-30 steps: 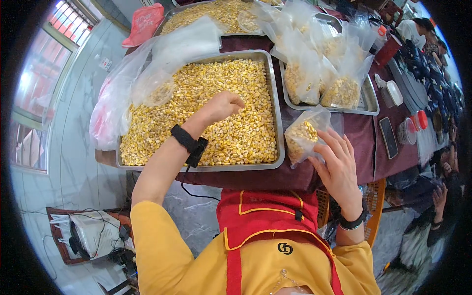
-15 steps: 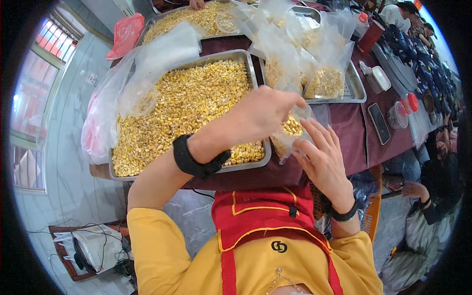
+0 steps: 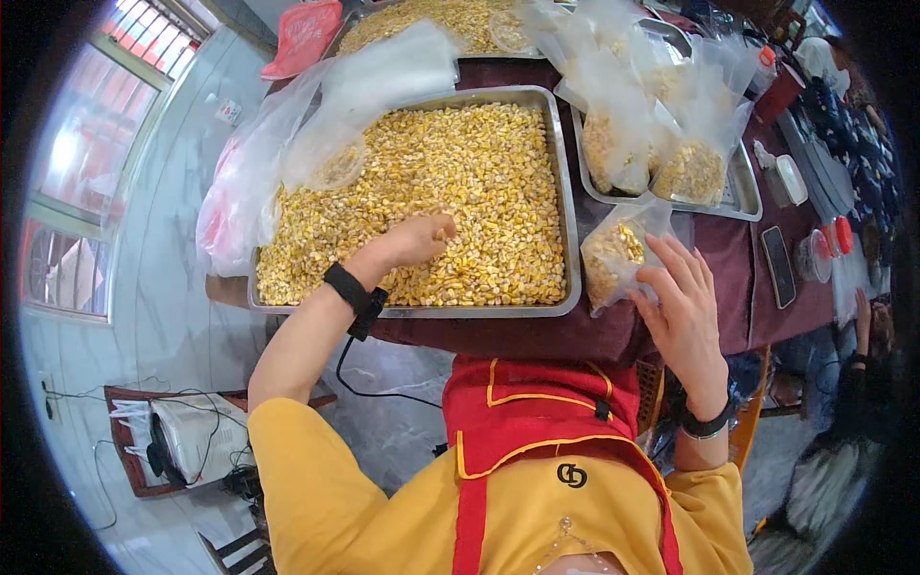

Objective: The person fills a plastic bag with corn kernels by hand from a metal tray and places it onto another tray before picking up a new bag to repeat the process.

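Note:
My left hand [image 3: 410, 241] lies cupped in the yellow corn kernels [image 3: 450, 182] that fill a large steel tray [image 3: 567, 230]; its fingers curl into the kernels. A black band sits on that wrist. My right hand [image 3: 682, 311] grips the side of a clear plastic bag [image 3: 618, 251] partly filled with kernels, standing at the table's front edge just right of the tray. Whether the left hand has kernels inside it is hidden.
A second steel tray [image 3: 743, 196] behind the bag holds several filled clear bags. Loose plastic bags [image 3: 287, 163] drape over the big tray's left rim. A phone [image 3: 778, 266] and small jars [image 3: 826, 251] lie on the maroon table to the right.
My left hand went from the tray over to the bag's mouth and is back in the kernels. My right hand stayed on the bag.

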A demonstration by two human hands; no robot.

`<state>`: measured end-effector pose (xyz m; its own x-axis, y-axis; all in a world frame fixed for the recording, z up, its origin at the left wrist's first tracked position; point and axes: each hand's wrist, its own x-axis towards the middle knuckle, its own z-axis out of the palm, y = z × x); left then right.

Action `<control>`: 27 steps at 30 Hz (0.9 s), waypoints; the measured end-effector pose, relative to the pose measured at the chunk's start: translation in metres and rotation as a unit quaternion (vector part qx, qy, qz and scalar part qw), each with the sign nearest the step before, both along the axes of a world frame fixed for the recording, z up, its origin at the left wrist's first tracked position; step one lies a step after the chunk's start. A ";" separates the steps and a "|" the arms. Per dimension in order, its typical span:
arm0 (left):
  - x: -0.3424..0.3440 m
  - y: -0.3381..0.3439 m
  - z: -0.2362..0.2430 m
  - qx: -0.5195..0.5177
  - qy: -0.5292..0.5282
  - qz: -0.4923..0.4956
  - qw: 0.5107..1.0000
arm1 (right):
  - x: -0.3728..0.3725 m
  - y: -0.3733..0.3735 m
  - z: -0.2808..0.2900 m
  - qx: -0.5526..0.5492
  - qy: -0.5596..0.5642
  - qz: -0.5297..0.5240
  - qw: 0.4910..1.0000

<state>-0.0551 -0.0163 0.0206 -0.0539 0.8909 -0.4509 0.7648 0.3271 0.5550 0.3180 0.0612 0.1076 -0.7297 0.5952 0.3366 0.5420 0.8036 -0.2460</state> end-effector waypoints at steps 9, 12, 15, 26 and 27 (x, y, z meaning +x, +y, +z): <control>0.016 0.011 0.002 0.093 0.109 -0.049 0.988 | -0.015 -0.006 0.007 -0.003 -0.012 0.018 1.000; 0.027 0.015 0.001 0.049 0.073 -0.131 0.988 | -0.017 -0.007 0.007 -0.007 -0.016 0.020 1.000; 0.015 0.007 0.006 0.102 0.058 -0.112 0.987 | -0.013 -0.006 0.005 -0.001 -0.012 0.015 1.000; -0.008 -0.022 0.003 -0.030 -0.001 -0.023 0.999 | -0.012 -0.007 0.007 -0.001 -0.006 0.021 1.000; -0.011 -0.020 0.003 0.019 0.015 -0.044 0.999 | -0.012 -0.007 0.006 -0.004 -0.008 0.019 1.000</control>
<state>-0.0657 -0.0359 0.0241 0.0128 0.9094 -0.4158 0.8060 0.2367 0.5425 0.3064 0.0542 0.1140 -0.7566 0.5699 0.3205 0.5154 0.8215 -0.2440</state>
